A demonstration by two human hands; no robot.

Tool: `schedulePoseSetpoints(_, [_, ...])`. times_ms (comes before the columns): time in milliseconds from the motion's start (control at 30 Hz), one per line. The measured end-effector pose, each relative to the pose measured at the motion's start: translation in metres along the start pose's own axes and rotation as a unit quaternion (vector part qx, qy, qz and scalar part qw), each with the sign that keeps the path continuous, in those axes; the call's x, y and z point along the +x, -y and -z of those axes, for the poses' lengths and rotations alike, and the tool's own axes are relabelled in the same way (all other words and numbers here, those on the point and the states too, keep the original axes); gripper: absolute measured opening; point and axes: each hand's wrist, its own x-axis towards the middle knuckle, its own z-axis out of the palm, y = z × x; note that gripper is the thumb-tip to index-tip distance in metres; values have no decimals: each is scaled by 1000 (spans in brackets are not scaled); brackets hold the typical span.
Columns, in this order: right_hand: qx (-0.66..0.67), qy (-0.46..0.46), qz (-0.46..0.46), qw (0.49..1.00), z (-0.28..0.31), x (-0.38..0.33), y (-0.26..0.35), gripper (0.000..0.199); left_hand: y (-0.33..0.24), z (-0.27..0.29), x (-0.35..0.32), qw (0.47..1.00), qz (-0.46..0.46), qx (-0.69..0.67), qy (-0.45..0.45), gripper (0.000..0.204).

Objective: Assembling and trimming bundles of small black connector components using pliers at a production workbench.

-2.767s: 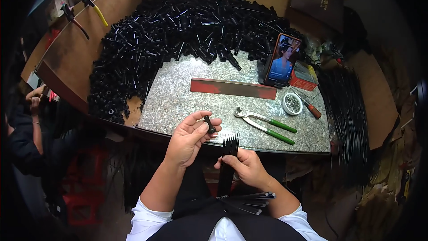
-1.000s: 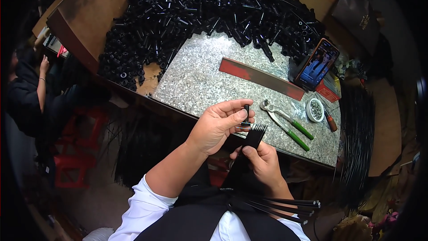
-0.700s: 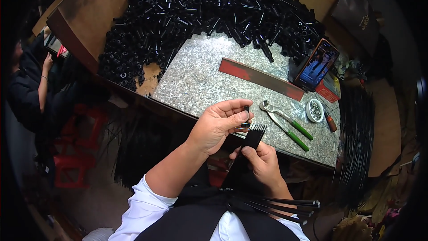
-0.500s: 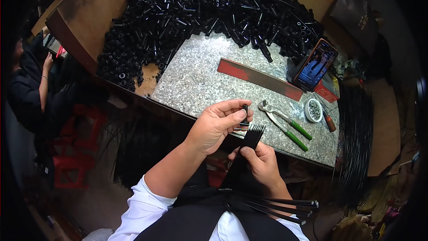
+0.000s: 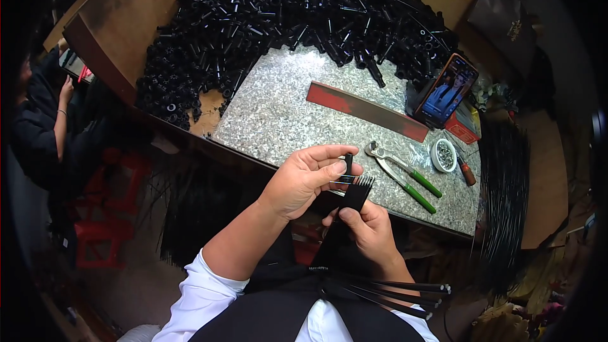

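Observation:
My left hand (image 5: pixel 303 178) pinches a small black tube piece (image 5: pixel 348 163) upright between thumb and fingers. Directly below it my right hand (image 5: pixel 369 228) grips a fanned bundle of thin black rods (image 5: pixel 354 195), whose tips point up toward the tube piece. The rods' long ends (image 5: pixel 405 291) run down across my lap. Both hands sit over the near edge of a speckled stone slab (image 5: pixel 285 114).
A large heap of black tube pieces (image 5: pixel 272 19) fills the back of the wooden table. Green-handled pliers (image 5: pixel 405 174), a red flat bar (image 5: pixel 367 111), a propped phone (image 5: pixel 446 88) and a small round tin (image 5: pixel 443 155) lie on the slab. Another person (image 5: pixel 50 114) sits at left.
The view has swung left and tilted. My hands stayed close together, the left one shifting its fingers on the tube piece above the rod tips.

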Motion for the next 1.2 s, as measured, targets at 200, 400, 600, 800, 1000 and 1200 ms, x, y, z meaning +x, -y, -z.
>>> schedulePoseSetpoints(200, [-34, -9, 7, 999, 0, 0, 2, 19, -4, -1, 0, 1000, 11, 17, 16, 34])
schedulePoseSetpoints(400, [-54, 16, 50, 997, 2, 2, 3, 18, 5, 7, 0, 1000, 8, 7, 24, 16])
schedulePoseSetpoints(600, [-74, 26, 20, 997, 3, 0, 8, 18, 8, 12, -8, 999, -16, 26, 17, 13])
schedulePoseSetpoints(800, [-72, 27, 27, 997, 3, -2, 10, 18, 9, 10, -12, 999, -30, 42, 9, 17])
schedulePoseSetpoints(1000, [-49, 18, 22, 998, 3, -6, 14, 18, 7, 1, -11, 994, -51, 85, 40, 19])
schedulePoseSetpoints(1200, [-59, 13, 50, 997, -1, -4, 15, 16, -2, -16, -21, 992, -29, 122, 20, 29])
